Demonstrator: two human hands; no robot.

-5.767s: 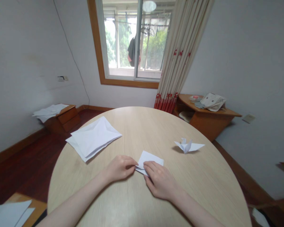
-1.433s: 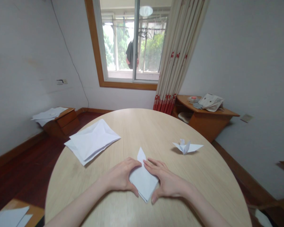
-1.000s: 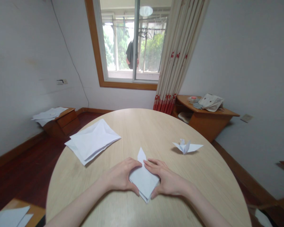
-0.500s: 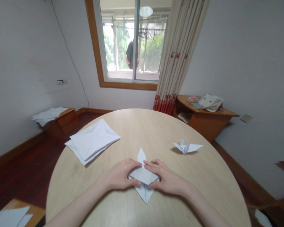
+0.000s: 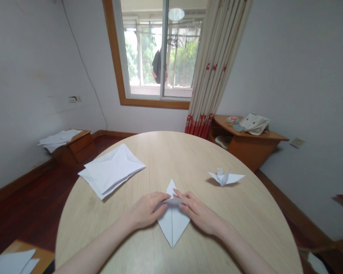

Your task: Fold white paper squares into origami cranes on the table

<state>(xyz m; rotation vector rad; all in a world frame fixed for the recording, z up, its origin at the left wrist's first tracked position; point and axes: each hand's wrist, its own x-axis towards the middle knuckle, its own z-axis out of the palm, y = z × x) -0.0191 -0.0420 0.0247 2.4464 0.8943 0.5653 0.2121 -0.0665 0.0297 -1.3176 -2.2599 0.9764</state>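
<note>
A white folded paper [image 5: 172, 224], shaped like a long diamond with a crease down its middle, lies on the round table in front of me. My left hand [image 5: 148, 208] grips its left side, thumb and fingers closed about the edge of a raised flap. On the other side my right hand [image 5: 198, 211] pinches the same flap, its index finger resting near the paper's upper part. The upper point sticks out beyond my fingertips and the lower point faces me. Part of the flap is hidden by my fingers.
A stack of white paper sheets [image 5: 114, 167] lies on the left of the pale round table [image 5: 174, 146]. A finished paper crane [image 5: 224, 177] sits to the right. Behind stand a wooden corner shelf [image 5: 251, 146] with a cloth bag [image 5: 255, 123] and a low drawer cabinet [image 5: 80, 146].
The flap that covered the paper's middle is lifted up and away from me, baring the creased lower half. Both thumbs have moved up with it.
</note>
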